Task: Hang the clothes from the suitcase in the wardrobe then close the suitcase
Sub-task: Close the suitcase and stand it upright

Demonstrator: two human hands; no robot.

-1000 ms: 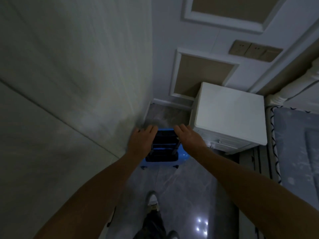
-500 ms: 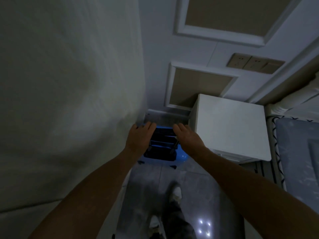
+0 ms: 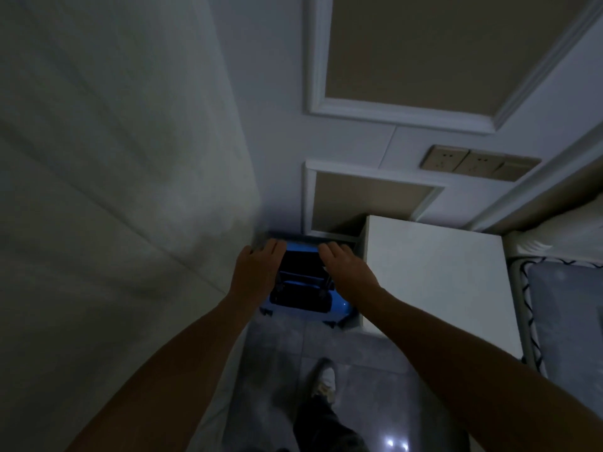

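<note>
Nearer back wall than a second ago: suitcase (image 3: 306, 308), upright, dead ahead, just beside nightstand (image 3: 434, 282). Flanked at top by left hand (image 3: 257, 272) and right hand (image 3: 346, 272), equally near, fingers straight, gripping nothing.

Resting left hand (image 3: 257, 272) and right hand (image 3: 346, 272) atop upright blue suitcase (image 3: 301, 285), between pale wall (image 3: 114, 190) and white nightstand (image 3: 434, 282).
</note>
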